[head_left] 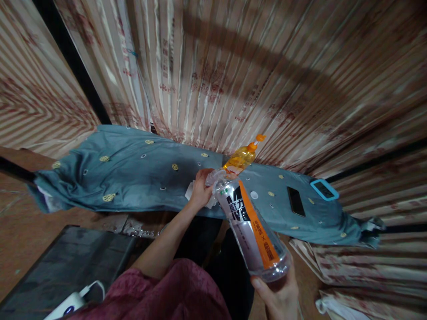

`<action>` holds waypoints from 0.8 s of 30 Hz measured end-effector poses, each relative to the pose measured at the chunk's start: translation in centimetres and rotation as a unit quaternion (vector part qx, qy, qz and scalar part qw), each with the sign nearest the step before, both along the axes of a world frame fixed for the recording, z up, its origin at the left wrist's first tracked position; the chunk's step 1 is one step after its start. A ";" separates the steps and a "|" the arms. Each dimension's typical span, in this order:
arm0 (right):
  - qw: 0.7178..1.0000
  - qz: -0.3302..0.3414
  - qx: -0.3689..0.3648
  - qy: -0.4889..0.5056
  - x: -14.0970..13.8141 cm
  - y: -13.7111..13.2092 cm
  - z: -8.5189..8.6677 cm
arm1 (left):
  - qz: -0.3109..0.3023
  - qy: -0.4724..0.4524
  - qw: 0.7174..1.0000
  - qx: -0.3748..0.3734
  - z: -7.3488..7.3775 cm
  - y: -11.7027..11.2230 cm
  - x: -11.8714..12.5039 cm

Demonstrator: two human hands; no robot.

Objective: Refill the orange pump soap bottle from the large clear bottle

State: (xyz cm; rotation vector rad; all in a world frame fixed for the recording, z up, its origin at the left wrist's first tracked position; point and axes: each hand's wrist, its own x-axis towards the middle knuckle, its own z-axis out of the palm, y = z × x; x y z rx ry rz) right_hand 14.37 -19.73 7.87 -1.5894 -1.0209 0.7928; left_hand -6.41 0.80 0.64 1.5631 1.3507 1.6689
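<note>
A clear plastic bottle (pixel 248 231) with an orange, silver and black label is tilted in front of me, its neck toward the upper left. My right hand (pixel 280 293) grips it around the base. Up at the neck, my left hand (pixel 201 189) is closed on a crumpled white tissue (pixel 189 191), which sticks out on both sides of the fingers. Its fingertips are partly hidden by the neck. Just behind the bottle stands a pump bottle (pixel 242 159) of orange-yellow liquid. A small round white cap (pixel 254 194) lies on the cloth to the right.
A grey-green patterned cloth (pixel 133 178) covers the narrow table. Toward its right end lie a dark phone (pixel 296 201) and a blue-framed digital display (pixel 324 190). Striped curtains (pixel 213 80) hang behind. At lower left, a white power bank (pixel 68 306) rests on a dark box (pixel 66 262).
</note>
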 end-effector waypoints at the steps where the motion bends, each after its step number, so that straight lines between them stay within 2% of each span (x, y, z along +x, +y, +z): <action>1: 1.000 -0.003 -0.004 0.005 0.0 0.0 -0.1 | 0.002 0.001 1.000 -0.001 -0.1 0.0 0.0; 10: 1.000 0.002 0.002 0.014 -0.5 -0.1 0.4 | 0.007 0.001 1.000 0.002 -0.1 0.0 0.1; 24: 1.000 0.007 0.027 -0.013 -0.3 -0.1 0.1 | 0.009 -0.008 1.000 0.000 0.1 0.0 0.2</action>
